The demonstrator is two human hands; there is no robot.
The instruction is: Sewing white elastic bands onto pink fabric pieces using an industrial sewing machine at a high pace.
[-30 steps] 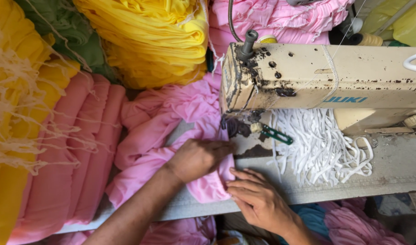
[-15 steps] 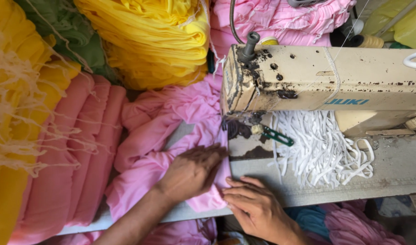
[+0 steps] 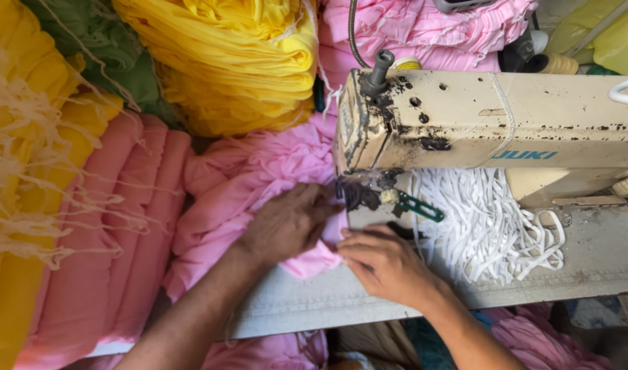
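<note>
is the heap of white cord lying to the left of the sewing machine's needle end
No, the white cord is heaped on the machine bed under the arm of the sewing machine, right of the needle end; pink fabric lies left.

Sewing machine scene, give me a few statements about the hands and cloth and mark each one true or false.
1. Both hands rest on pink cloth by the needle. True: left hand, right hand.
2. The sewing machine is bright blue. False: it is cream and stained.
3. White cord lies piled under the machine arm. True.
4. The yellow fabric lies under the hands. False: it is stacked behind, apart from them.
</note>
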